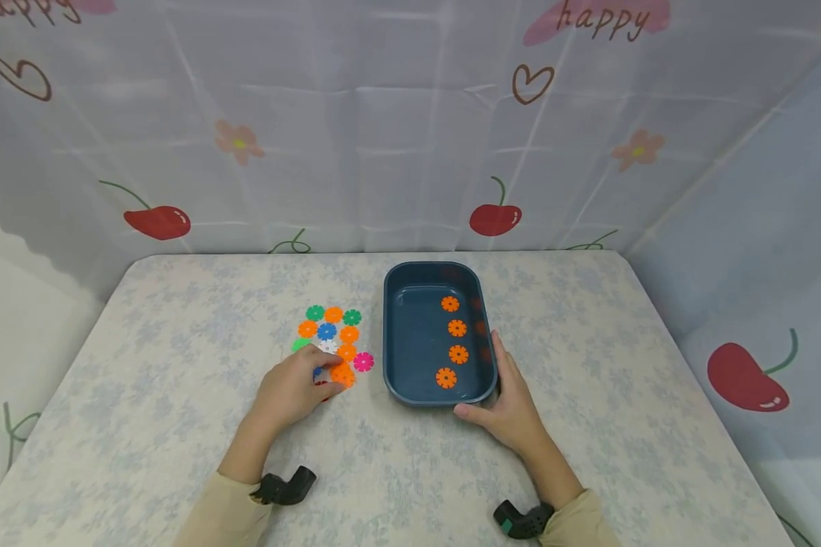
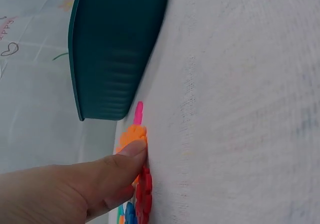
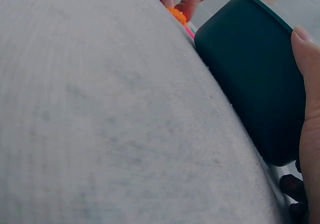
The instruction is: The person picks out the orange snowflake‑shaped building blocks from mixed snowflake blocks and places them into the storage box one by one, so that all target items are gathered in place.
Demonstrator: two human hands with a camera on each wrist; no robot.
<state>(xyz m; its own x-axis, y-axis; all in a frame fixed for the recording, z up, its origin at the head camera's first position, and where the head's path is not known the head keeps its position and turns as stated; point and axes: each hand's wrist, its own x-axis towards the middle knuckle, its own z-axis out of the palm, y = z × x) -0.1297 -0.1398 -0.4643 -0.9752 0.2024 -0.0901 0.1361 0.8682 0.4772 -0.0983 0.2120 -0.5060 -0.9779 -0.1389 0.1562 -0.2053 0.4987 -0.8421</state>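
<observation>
The left hand (image 2: 70, 189) pinches an orange notched disc (image 2: 134, 131), the thumb laid across its face. A pink disc (image 2: 138, 113), seen nearly edge-on, lies just to the right, between the orange one and a deep teal plastic tub (image 2: 115, 49) with a rolled rim. Left of the pinched disc lies a red notched disc (image 2: 143, 196), with a blue disc (image 2: 130, 213) just beyond it; slivers of other coloured pieces peek out farther off, too small to tell. The tub stands on a pale woven tablecloth (image 2: 235, 109). On the far side hangs a whitish curtain (image 2: 40, 109) printed with a cherry, a heart outline and lettering.
</observation>
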